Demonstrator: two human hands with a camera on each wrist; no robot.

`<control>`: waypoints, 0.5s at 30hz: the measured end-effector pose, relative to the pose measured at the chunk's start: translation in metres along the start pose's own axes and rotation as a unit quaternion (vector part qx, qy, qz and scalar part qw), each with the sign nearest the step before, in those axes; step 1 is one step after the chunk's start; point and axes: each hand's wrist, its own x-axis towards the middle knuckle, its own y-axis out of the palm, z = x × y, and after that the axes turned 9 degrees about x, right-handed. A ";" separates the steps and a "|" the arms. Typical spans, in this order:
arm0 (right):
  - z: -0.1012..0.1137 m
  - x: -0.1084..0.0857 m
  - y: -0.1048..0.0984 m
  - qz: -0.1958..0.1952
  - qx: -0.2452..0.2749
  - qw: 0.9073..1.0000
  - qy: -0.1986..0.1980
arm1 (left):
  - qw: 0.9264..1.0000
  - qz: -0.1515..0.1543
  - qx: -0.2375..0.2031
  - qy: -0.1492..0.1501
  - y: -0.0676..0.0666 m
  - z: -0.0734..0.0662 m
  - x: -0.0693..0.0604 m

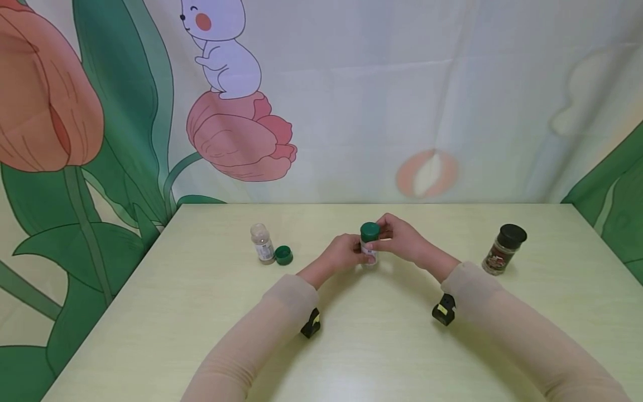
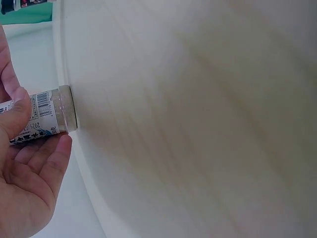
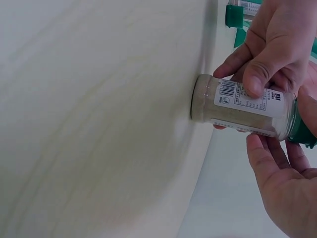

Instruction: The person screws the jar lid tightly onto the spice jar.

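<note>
Green-capped jar [image 3: 245, 106]: body within left fingers [image 3: 237, 60], cap [image 3: 300, 132] between right fingers [image 3: 262, 154].

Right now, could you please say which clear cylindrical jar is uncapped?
The white-labelled jar farthest left; its round green cap sits beside it, while the held jar and black-capped jar wear theirs.

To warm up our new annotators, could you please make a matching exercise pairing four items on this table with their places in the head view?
1. Black-lidded jar
2. Clear-topped jar
3. Loose green cap
4. Green-capped jar

A. Held by left hand and right hand
B. Farthest left of the four
C. Farthest right of the four
D. Second from left

Pairs: 1-C, 2-B, 3-D, 4-A
</note>
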 end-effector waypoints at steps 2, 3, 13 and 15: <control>-0.001 0.000 0.001 -0.007 -0.002 1.000 -0.003 | 1.000 0.000 -0.002 -0.001 0.000 0.000 0.000; -0.002 0.000 0.001 -0.010 -0.002 1.000 -0.005 | 1.000 0.000 -0.003 -0.001 0.000 0.000 0.000; -0.003 -0.002 0.004 -0.023 0.005 1.000 -0.016 | 1.000 0.001 0.004 0.003 0.001 0.002 0.002; -0.003 -0.002 0.004 -0.022 0.006 1.000 -0.015 | 1.000 0.002 0.003 0.001 0.001 0.002 0.001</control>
